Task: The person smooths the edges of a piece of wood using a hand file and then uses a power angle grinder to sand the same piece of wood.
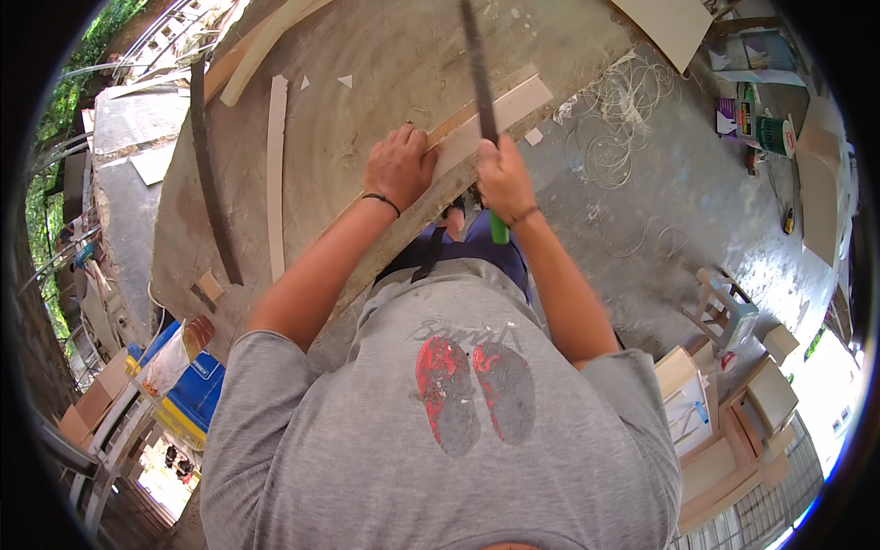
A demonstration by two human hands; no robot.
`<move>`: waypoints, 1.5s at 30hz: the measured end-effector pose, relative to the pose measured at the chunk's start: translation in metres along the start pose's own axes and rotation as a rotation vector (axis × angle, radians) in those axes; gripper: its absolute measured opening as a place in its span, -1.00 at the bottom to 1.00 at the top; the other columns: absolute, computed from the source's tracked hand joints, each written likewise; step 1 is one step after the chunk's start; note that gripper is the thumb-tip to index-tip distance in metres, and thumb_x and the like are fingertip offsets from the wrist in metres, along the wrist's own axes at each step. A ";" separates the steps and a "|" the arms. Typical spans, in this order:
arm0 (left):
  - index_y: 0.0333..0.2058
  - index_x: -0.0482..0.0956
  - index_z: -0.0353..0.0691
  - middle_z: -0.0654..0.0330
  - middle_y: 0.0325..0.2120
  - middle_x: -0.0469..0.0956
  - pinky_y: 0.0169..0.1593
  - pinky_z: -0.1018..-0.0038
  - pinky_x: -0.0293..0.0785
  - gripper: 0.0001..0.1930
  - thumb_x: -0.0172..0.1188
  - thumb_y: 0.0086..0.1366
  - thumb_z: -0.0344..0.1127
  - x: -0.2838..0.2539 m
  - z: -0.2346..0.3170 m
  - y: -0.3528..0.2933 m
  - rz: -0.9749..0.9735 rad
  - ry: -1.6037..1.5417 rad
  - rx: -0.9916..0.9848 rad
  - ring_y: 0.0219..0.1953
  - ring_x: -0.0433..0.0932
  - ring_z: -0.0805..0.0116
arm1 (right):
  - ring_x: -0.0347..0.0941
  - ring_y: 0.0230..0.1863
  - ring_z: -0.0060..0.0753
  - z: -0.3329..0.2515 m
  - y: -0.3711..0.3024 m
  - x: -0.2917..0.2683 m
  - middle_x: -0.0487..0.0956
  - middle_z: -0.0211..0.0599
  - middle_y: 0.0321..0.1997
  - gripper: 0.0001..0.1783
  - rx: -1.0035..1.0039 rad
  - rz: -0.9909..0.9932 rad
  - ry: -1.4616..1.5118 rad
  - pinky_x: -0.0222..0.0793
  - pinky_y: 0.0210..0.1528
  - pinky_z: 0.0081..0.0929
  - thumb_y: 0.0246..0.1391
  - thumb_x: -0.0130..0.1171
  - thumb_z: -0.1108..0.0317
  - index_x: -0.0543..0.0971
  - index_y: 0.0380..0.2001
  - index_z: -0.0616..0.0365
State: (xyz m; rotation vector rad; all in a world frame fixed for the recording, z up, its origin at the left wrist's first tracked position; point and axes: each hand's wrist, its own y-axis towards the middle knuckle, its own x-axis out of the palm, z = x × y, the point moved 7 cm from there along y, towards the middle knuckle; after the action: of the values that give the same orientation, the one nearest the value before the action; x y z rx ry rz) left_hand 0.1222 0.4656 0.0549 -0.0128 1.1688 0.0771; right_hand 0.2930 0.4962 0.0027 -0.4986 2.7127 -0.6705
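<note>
My right hand (pixel 505 180) is closed around the green handle of a long-bladed hand tool, which looks like a handsaw (pixel 478 73). Its dark blade points away from me and crosses over a pale wooden board (pixel 518 108). My left hand (pixel 400 167) presses down on the near part of that board, fingers curled over its edge. The board lies slantwise along the near edge of the worktable (pixel 348 119), its far end toward the right. Whether the blade touches the wood I cannot tell.
On the table lie a pale strip (pixel 277 174), a dark strip (pixel 213 183) and longer planks (pixel 266 46). Tangled pale strands (pixel 623 119) lie on the floor (pixel 587 229) to the right. A stool (pixel 722 302), paint cans (pixel 775 135) and a blue bin (pixel 194 390) stand around.
</note>
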 end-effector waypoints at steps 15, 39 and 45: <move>-0.35 0.46 -0.23 0.07 -0.31 0.46 -0.16 0.21 0.32 -0.52 0.04 0.24 0.16 -0.002 0.001 -0.004 -0.030 -0.045 -0.017 -0.20 0.46 0.06 | 0.33 -0.62 -0.54 0.002 -0.036 -0.009 0.40 -0.35 -0.62 -0.72 0.160 -0.024 0.177 0.27 -0.60 -0.43 0.27 -0.09 0.18 0.36 -0.36 0.20; -0.24 0.47 -0.26 0.08 -0.36 0.47 -0.18 0.24 0.36 -0.43 0.23 0.09 0.19 0.000 -0.023 -0.002 0.099 -0.365 -0.146 -0.30 0.48 0.04 | 0.41 -0.23 0.33 0.008 -0.037 0.061 0.51 0.21 -0.37 -0.66 -0.046 -0.033 -0.095 0.33 -0.23 -0.08 0.25 -0.09 0.13 0.36 -0.23 0.25; -0.27 0.49 -0.27 0.08 -0.37 0.46 -0.21 0.27 0.37 -0.54 0.24 0.12 0.06 -0.040 -0.029 -0.052 0.104 -0.074 0.118 -0.30 0.47 0.08 | 0.24 -0.65 -0.40 0.022 -0.089 -0.012 0.32 -0.33 -0.62 -0.73 0.208 -0.033 0.193 0.19 -0.63 -0.47 0.29 -0.07 0.12 0.29 -0.31 0.10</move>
State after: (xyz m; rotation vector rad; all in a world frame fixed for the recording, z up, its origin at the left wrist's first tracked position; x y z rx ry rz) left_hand 0.0833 0.4103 0.0789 0.1540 1.0981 0.0990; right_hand 0.3348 0.4185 0.0304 -0.4489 2.7712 -1.0454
